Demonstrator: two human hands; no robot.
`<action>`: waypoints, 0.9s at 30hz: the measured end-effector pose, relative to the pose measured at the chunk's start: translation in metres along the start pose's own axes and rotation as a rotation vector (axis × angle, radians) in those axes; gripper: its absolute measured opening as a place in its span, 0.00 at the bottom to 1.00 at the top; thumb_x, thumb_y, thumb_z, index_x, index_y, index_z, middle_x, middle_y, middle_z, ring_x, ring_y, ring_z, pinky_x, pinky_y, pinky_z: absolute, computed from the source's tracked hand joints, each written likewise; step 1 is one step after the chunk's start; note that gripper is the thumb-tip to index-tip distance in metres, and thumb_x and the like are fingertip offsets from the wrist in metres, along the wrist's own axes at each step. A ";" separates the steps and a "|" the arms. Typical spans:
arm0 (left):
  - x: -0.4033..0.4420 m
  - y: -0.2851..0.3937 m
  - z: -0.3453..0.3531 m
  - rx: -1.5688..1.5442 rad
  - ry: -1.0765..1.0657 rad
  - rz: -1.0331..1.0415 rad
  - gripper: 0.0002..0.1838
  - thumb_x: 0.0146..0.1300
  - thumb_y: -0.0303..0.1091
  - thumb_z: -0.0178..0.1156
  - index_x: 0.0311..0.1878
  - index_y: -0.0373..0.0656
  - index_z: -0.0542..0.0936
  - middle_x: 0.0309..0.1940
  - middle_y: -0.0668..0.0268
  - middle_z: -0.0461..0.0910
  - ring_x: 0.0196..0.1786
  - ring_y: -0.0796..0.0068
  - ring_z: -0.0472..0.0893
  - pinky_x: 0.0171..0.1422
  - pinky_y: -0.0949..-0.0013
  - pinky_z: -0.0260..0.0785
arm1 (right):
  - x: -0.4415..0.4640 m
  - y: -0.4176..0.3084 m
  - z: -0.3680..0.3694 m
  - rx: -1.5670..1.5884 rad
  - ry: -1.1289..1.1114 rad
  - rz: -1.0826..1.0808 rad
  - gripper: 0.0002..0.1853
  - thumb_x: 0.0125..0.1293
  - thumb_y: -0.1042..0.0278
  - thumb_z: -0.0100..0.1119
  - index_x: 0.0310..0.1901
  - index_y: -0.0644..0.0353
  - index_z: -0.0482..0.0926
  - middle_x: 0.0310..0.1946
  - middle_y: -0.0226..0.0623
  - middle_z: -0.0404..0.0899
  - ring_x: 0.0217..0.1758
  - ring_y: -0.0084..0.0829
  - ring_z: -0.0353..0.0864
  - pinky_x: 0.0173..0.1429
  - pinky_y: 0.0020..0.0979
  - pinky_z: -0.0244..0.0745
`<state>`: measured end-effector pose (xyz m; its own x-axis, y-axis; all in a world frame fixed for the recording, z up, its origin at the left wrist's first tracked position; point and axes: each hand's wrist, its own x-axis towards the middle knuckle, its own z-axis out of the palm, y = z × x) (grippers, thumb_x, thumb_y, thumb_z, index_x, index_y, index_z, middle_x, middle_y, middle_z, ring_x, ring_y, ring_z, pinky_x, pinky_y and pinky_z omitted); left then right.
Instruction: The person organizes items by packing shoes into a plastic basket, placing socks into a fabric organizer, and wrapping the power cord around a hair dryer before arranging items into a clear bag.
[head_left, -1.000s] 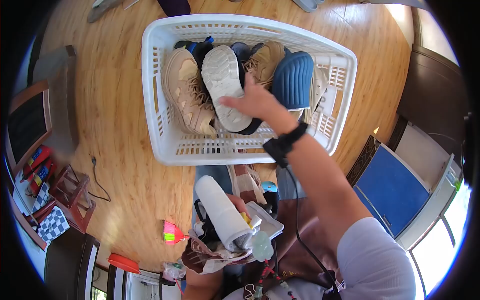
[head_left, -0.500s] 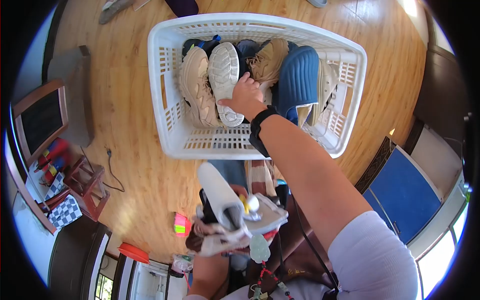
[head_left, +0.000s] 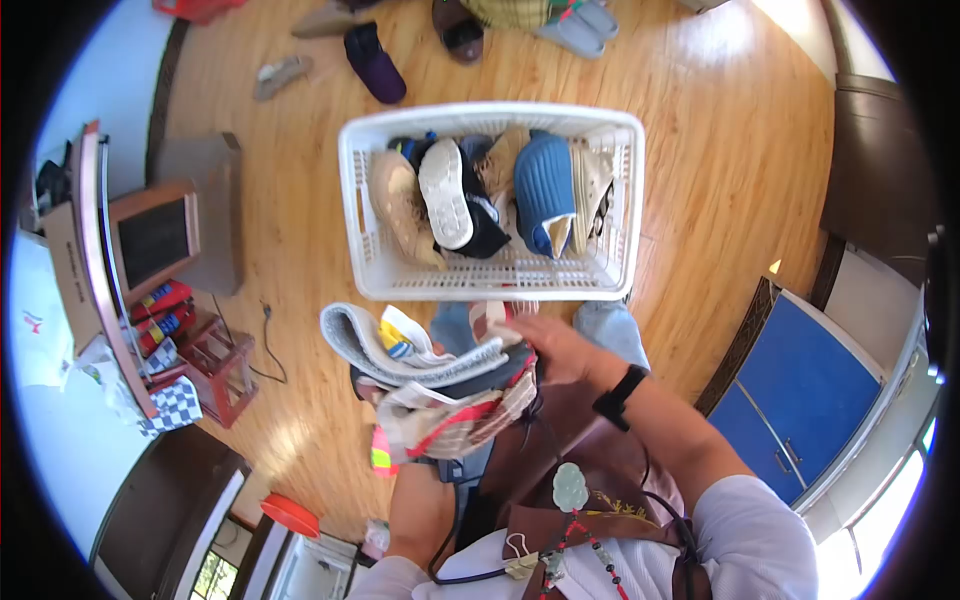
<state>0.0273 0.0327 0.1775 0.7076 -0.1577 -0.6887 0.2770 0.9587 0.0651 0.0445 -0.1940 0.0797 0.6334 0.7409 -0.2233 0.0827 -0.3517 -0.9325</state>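
Observation:
In front of my body is a bundle of soft pieces (head_left: 470, 410): a folded grey felt-like sheet (head_left: 390, 355), a white piece with yellow and blue (head_left: 402, 335), and red-and-beige striped fabric. My left hand (head_left: 369, 389) is closed around its left side, mostly hidden behind the layers. My right hand (head_left: 553, 347) grips the bundle's upper right edge, fingers slightly blurred. Just beyond stands a white plastic basket (head_left: 490, 112) of shoes. Inside are a beige sneaker (head_left: 398, 200), a dark shoe with its white sole up (head_left: 445, 195), a blue ribbed slipper (head_left: 545, 185) and a cream shoe (head_left: 592, 195).
Footwear lies on the wooden floor beyond the basket, including a purple shoe (head_left: 376, 65) and grey slippers (head_left: 585, 28). To the left stand a small wooden stool (head_left: 225, 375) and a cord (head_left: 268, 335). A blue cabinet (head_left: 800, 390) is at the right.
My right hand has left the white-soled shoe in the basket and come back to the bundle. The grey sheet has turned and opened out. My view now takes in more floor beyond the basket.

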 end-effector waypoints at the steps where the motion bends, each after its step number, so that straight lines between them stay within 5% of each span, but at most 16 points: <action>1: -0.010 -0.005 0.019 -0.034 0.025 0.009 0.26 0.59 0.42 0.58 0.56 0.37 0.67 0.47 0.54 0.74 0.46 0.61 0.77 0.49 0.57 0.73 | -0.004 0.002 0.023 0.319 0.024 0.021 0.34 0.45 0.67 0.67 0.58 0.59 0.70 0.51 0.49 0.74 0.55 0.47 0.73 0.60 0.38 0.67; 2: -0.019 -0.010 0.034 -0.056 0.046 0.021 0.27 0.59 0.42 0.57 0.58 0.37 0.67 0.48 0.54 0.73 0.47 0.61 0.77 0.49 0.57 0.72 | -0.014 0.013 0.055 0.570 -0.252 0.170 0.30 0.46 0.67 0.67 0.55 0.56 0.72 0.50 0.46 0.75 0.55 0.39 0.73 0.60 0.36 0.66; 4: -0.028 -0.018 0.052 0.298 0.223 0.029 0.22 0.61 0.40 0.54 0.54 0.38 0.67 0.41 0.60 0.74 0.44 0.67 0.77 0.52 0.60 0.71 | -0.016 -0.039 0.061 0.493 -0.090 -0.037 0.19 0.55 0.64 0.62 0.50 0.58 0.76 0.49 0.44 0.77 0.53 0.34 0.74 0.58 0.36 0.68; 6: -0.008 0.017 -0.067 0.770 0.298 -0.170 0.15 0.63 0.38 0.48 0.51 0.43 0.70 0.38 0.68 0.76 0.40 0.75 0.77 0.53 0.66 0.70 | -0.031 -0.061 0.076 0.710 -0.322 0.032 0.18 0.60 0.64 0.57 0.51 0.60 0.75 0.49 0.43 0.77 0.54 0.33 0.73 0.61 0.32 0.65; 7: -0.001 0.022 -0.052 0.774 0.274 -0.151 0.15 0.63 0.38 0.48 0.51 0.43 0.70 0.38 0.68 0.76 0.40 0.75 0.77 0.53 0.66 0.70 | -0.033 -0.067 0.065 0.590 -0.430 0.173 0.18 0.58 0.68 0.60 0.50 0.58 0.76 0.47 0.38 0.79 0.52 0.30 0.74 0.61 0.32 0.65; 9: 0.013 0.038 -0.002 0.180 0.062 0.327 0.34 0.62 0.59 0.46 0.64 0.44 0.65 0.60 0.62 0.69 0.59 0.61 0.71 0.65 0.56 0.61 | -0.036 -0.109 0.026 0.661 0.188 0.104 0.19 0.55 0.77 0.60 0.50 0.57 0.77 0.44 0.31 0.80 0.49 0.25 0.75 0.58 0.31 0.68; 11: 0.009 0.071 0.049 0.143 0.078 0.411 0.32 0.63 0.55 0.47 0.63 0.42 0.66 0.61 0.60 0.68 0.61 0.59 0.69 0.68 0.52 0.58 | -0.037 -0.088 -0.001 0.700 0.224 0.259 0.22 0.51 0.85 0.59 0.50 0.58 0.77 0.42 0.26 0.80 0.45 0.22 0.76 0.55 0.28 0.71; 13: 0.008 0.115 0.085 0.161 -0.228 0.440 0.28 0.63 0.49 0.49 0.61 0.40 0.67 0.60 0.59 0.70 0.61 0.59 0.69 0.68 0.53 0.58 | -0.033 -0.116 -0.048 0.595 0.411 0.306 0.22 0.51 0.89 0.55 0.49 0.61 0.77 0.39 0.24 0.80 0.42 0.19 0.76 0.49 0.22 0.73; 17: -0.009 0.202 0.106 0.226 -0.210 0.449 0.26 0.62 0.43 0.54 0.61 0.38 0.68 0.59 0.60 0.71 0.61 0.59 0.69 0.69 0.55 0.58 | -0.021 -0.168 -0.104 0.290 0.836 0.333 0.19 0.51 0.88 0.49 0.46 0.64 0.78 0.29 0.22 0.80 0.33 0.15 0.75 0.34 0.22 0.71; 22: -0.042 0.252 0.131 0.390 -0.139 0.466 0.25 0.58 0.35 0.60 0.59 0.37 0.70 0.56 0.61 0.74 0.58 0.63 0.72 0.65 0.58 0.61 | 0.003 -0.270 -0.120 -0.220 1.089 0.336 0.22 0.44 0.83 0.50 0.45 0.65 0.77 0.30 0.53 0.80 0.38 0.50 0.81 0.41 0.35 0.74; 27: -0.070 0.212 0.163 0.769 0.002 0.564 0.16 0.55 0.29 0.64 0.48 0.39 0.77 0.42 0.65 0.80 0.43 0.71 0.79 0.51 0.67 0.71 | 0.018 -0.299 -0.098 -0.248 1.138 0.250 0.26 0.43 0.80 0.56 0.50 0.71 0.73 0.37 0.56 0.79 0.43 0.48 0.81 0.47 0.36 0.75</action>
<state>0.1427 0.2083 0.3576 0.8668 0.2810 -0.4120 0.2472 0.4754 0.8444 0.1066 -0.1313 0.3824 0.9616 -0.2530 0.1061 -0.0726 -0.6078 -0.7907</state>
